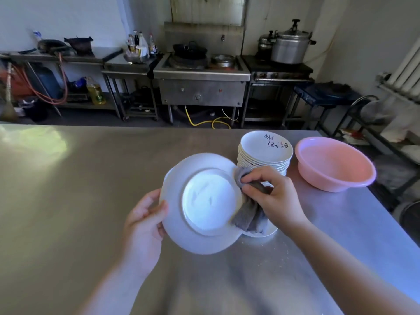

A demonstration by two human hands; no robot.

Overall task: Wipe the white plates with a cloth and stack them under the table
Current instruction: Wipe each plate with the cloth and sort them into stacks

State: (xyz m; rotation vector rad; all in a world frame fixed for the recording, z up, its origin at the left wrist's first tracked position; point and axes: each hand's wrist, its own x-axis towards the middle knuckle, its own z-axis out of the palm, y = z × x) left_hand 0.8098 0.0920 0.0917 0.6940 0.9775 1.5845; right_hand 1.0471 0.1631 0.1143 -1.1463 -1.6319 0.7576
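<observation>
One plate [200, 235] in hand, one stack of plates [264, 155] too many to count, one cloth [248, 214], one pink basin [334, 164]

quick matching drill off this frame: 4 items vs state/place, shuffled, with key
Things:
1. held plate
2. cloth
3. plate stack
4. pink basin

States:
A. far right on the table
B. bunched in the right hand
C. upright behind the hands, ink marks on the top plate
D. underside up, rim in the left hand

Pairs: 1-D, 2-B, 3-C, 4-A
</observation>
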